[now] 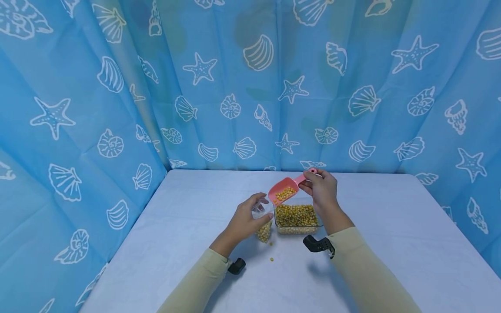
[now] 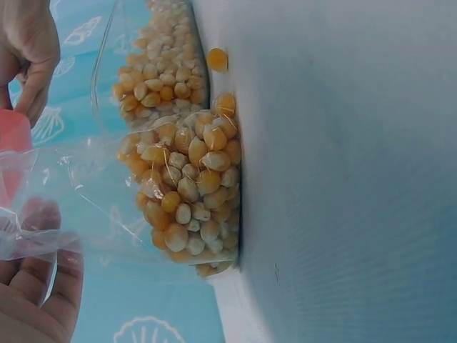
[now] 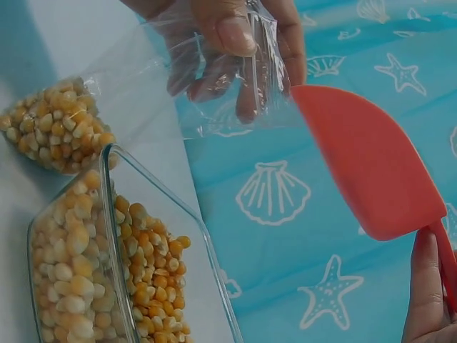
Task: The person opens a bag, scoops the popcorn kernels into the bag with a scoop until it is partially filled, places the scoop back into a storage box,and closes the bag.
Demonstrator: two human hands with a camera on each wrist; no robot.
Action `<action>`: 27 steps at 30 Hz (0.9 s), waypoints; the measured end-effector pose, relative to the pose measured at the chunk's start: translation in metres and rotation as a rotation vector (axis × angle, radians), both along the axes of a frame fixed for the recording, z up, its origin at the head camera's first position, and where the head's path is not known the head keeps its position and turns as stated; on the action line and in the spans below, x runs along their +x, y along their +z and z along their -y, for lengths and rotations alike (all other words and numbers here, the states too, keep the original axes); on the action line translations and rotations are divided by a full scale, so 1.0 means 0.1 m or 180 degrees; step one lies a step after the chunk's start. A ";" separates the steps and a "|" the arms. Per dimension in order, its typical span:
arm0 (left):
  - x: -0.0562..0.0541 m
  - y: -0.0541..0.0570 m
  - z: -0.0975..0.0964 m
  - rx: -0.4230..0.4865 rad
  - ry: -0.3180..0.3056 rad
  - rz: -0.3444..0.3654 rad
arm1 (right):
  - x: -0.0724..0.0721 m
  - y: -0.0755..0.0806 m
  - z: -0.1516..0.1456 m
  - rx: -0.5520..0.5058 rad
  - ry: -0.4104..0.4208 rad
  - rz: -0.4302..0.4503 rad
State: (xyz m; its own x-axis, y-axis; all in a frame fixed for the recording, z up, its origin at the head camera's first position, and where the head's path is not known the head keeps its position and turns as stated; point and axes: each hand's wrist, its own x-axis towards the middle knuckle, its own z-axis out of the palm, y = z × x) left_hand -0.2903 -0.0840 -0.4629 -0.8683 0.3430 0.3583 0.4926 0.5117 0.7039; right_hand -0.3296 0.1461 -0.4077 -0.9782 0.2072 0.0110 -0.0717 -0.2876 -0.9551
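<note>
My right hand (image 1: 324, 191) grips the handle of a pink scoop (image 1: 284, 188) that carries yellow corn kernels. The scoop is held above the table, its front edge at the mouth of a clear plastic bag (image 2: 78, 186). My left hand (image 1: 246, 216) holds that bag near its top, with thumb and fingers at the opening. Corn kernels (image 2: 189, 193) fill the bag's lower part, which rests on the table. Just right of the bag stands a glass container (image 1: 299, 230) of corn kernels, below the scoop. In the right wrist view the scoop's underside shows, hiding its load.
Two loose kernels (image 1: 272, 259) lie on the white tabletop (image 1: 188, 226) in front of the bag. A blue curtain (image 1: 219, 113) with white shells and starfish stands along the table's back and left side.
</note>
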 end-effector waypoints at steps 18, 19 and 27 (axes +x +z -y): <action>0.01 0.02 -0.01 -0.0005 0.0044 0.0035 | -0.01 0.07 0.05 0.0558 -0.0048 -0.0315; 0.01 0.02 -0.01 -0.0003 0.0043 0.0032 | -0.01 0.07 0.05 0.0590 -0.0052 -0.0334; 0.01 0.00 -0.01 0.0016 0.0032 -0.0021 | -0.01 0.10 0.07 0.0596 -0.0038 -0.0321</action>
State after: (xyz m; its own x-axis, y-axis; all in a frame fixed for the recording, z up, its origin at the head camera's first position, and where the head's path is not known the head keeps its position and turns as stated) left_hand -0.2897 -0.0832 -0.4631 -0.8693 0.3326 0.3656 0.4921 0.5131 0.7033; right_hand -0.3306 0.1389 -0.3974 -0.9677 0.2040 0.1483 -0.1721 -0.1044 -0.9795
